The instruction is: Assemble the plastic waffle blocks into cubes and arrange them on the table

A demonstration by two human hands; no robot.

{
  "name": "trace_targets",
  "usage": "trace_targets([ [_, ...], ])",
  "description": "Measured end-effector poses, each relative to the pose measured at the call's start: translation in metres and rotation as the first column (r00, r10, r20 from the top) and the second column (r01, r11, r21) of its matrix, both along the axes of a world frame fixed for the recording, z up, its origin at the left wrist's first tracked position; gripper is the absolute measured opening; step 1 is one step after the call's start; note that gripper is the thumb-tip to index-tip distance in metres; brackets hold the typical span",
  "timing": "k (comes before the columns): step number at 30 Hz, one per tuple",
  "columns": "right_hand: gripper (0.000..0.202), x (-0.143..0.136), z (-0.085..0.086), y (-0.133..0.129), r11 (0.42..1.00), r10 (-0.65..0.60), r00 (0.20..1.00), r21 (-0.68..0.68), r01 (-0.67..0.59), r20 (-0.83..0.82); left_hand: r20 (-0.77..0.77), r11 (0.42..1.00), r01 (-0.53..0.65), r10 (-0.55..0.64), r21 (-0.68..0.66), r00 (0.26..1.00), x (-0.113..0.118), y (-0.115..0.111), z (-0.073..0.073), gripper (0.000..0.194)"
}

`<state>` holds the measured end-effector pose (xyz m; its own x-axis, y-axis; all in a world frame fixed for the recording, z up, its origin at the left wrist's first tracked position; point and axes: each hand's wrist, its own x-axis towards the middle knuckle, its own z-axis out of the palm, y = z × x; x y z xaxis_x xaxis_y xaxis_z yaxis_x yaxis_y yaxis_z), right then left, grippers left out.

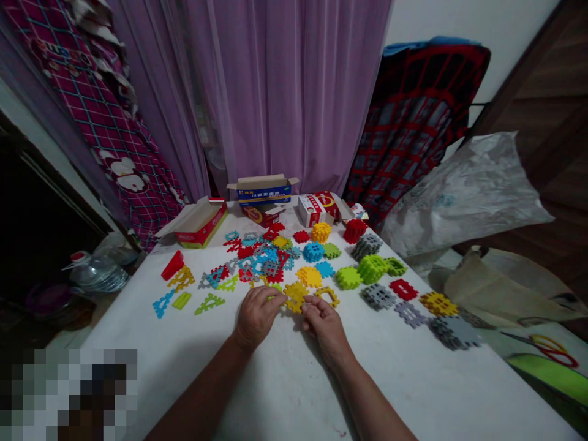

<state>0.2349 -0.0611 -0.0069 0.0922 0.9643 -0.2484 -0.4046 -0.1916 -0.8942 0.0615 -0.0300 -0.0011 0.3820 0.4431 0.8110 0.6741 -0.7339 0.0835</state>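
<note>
Between my two hands is a yellow notched building tile [295,296], gripped at its left edge by my left hand [258,311] and at its right edge by my right hand [323,320]. Both hands have their fingers pinched. A yellow square frame tile [329,295] lies just behind my right fingers, and a solid yellow tile [309,276] sits beyond the held one. Behind my left hand spreads a mixed heap of red, blue, grey and yellow pieces [266,260].
Stacks of tiles stand to the right, among them green [373,268], grey [379,296] and yellow [438,302]. Triangular pieces [210,303] lie at left. Open boxes [202,225] line the back of the white table [294,392]. Scissors [554,349] rest beyond the right edge.
</note>
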Motion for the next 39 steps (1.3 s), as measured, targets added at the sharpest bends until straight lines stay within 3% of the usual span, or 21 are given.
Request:
trace_targets([
  [3, 0.056, 0.002, 0.002, 0.000, 0.999, -0.051, 0.999, 0.015, 0.051, -0.018, 0.093, 0.985, 0.050, -0.035, -0.168, 0.995, -0.001, -0.002, -0.005, 0.023],
  [5, 0.054, 0.002, 0.002, 0.001, 0.995, -0.088, 0.996, 0.043, 0.088, -0.002, 0.230, 0.935, 0.067, 0.016, -0.349, 0.973, 0.001, -0.004, -0.009, 0.025],
  [7, 0.052, 0.002, 0.001, 0.001, 0.990, -0.120, 0.993, 0.075, 0.119, 0.011, 0.376, 0.823, 0.114, 0.126, -0.556, 0.918, 0.005, -0.007, -0.011, 0.024],
  [9, 0.051, 0.000, 0.000, 0.001, 0.986, -0.138, 0.990, 0.099, 0.136, 0.014, 0.497, 0.673, 0.232, 0.231, -0.703, 0.836, 0.012, -0.010, -0.010, 0.028],
  [12, 0.051, -0.003, -0.004, 0.001, 0.983, -0.137, 0.990, 0.127, 0.132, 0.033, 0.618, 0.510, 0.413, 0.342, -0.755, 0.708, 0.024, -0.012, -0.003, 0.040],
  [15, 0.047, -0.003, -0.007, -0.002, 0.976, -0.143, 0.983, 0.184, 0.120, 0.119, 0.651, 0.420, 0.500, 0.417, -0.757, 0.635, 0.031, -0.014, 0.007, 0.045],
  [17, 0.042, 0.000, -0.007, -0.006, 0.966, -0.164, 0.948, 0.240, 0.098, 0.272, 0.644, 0.371, 0.527, 0.440, -0.765, 0.626, 0.032, -0.014, 0.011, 0.046],
  [19, 0.041, 0.003, -0.007, -0.012, 0.958, -0.186, 0.846, 0.285, 0.042, 0.499, 0.624, 0.333, 0.529, 0.459, -0.781, 0.632, 0.032, -0.013, 0.012, 0.047],
  [21, 0.041, 0.005, -0.006, -0.017, 0.955, -0.209, 0.686, 0.298, -0.013, 0.697, 0.598, 0.311, 0.514, 0.483, -0.800, 0.639, 0.032, -0.012, 0.010, 0.047],
  [24, 0.034, 0.003, -0.008, -0.022, 0.956, -0.227, 0.501, 0.290, -0.050, 0.835, 0.581, 0.296, 0.504, 0.503, -0.812, 0.640, 0.032, -0.012, 0.005, 0.046],
  [27, 0.033, 0.005, -0.010, -0.021, 0.957, -0.243, 0.441, 0.287, -0.036, 0.864, 0.579, 0.277, 0.514, 0.488, -0.812, 0.653, 0.033, -0.013, 0.004, 0.046],
  [29, 0.037, 0.013, -0.010, -0.019, 0.959, -0.269, 0.426, 0.283, 0.030, 0.864, 0.578, 0.295, 0.497, 0.456, -0.816, 0.677, 0.033, -0.015, 0.005, 0.046],
  [34, 0.039, 0.050, -0.007, -0.014, 0.953, -0.230, 0.295, 0.153, 0.262, 0.927, 0.608, 0.549, 0.359, 0.381, -0.755, 0.696, 0.022, -0.014, 0.009, 0.042],
  [36, 0.038, 0.058, -0.006, -0.013, 0.955, -0.167, 0.254, 0.092, 0.281, 0.953, 0.612, 0.630, 0.286, 0.387, -0.722, 0.690, 0.014, -0.011, 0.009, 0.041],
  [39, 0.036, 0.057, -0.006, -0.012, 0.965, -0.112, 0.243, 0.047, 0.259, 0.964, 0.598, 0.708, 0.176, 0.406, -0.684, 0.692, 0.001, -0.006, 0.007, 0.039],
])
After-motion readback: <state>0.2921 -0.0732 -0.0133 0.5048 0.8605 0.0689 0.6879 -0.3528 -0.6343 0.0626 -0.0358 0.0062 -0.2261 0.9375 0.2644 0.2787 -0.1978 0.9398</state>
